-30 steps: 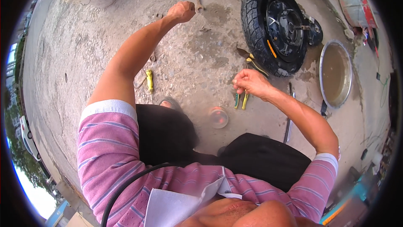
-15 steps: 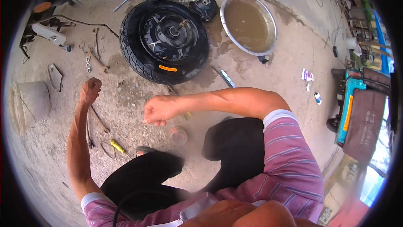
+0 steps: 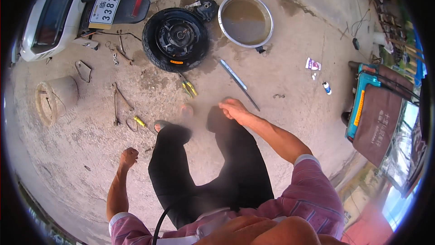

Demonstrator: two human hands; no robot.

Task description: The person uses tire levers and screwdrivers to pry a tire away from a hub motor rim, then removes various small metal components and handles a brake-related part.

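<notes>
My left hand (image 3: 129,156) hangs low over the concrete on the left, fingers curled in; whatever it holds, if anything, is hidden. By my right knee, my right hand (image 3: 232,108) is also curled, and the inside of its grip does not show. A black scooter wheel (image 3: 199,52) lies flat ahead, its hub facing up. Pliers with yellow-green handles (image 3: 190,88) lie just this side of the tyre. Right of them, nearest to my right hand, are a long dark bar (image 3: 250,99) and a pale blue strip (image 3: 233,74). A yellow-handled tool (image 3: 139,121) lies beyond my left hand.
A metal basin (image 3: 271,31) of muddy water stands beyond the wheel, beside a brake drum plate (image 3: 208,9). Spanners (image 3: 116,104) and a whitish bucket (image 3: 72,92) are on the left. A white scooter (image 3: 34,48) stands far left, a teal vehicle (image 3: 355,113) on the right.
The view has pulled back from the wheel. My left hand has dropped back toward me, away from the spanners. My right arm has swung from across my front to beside my right knee.
</notes>
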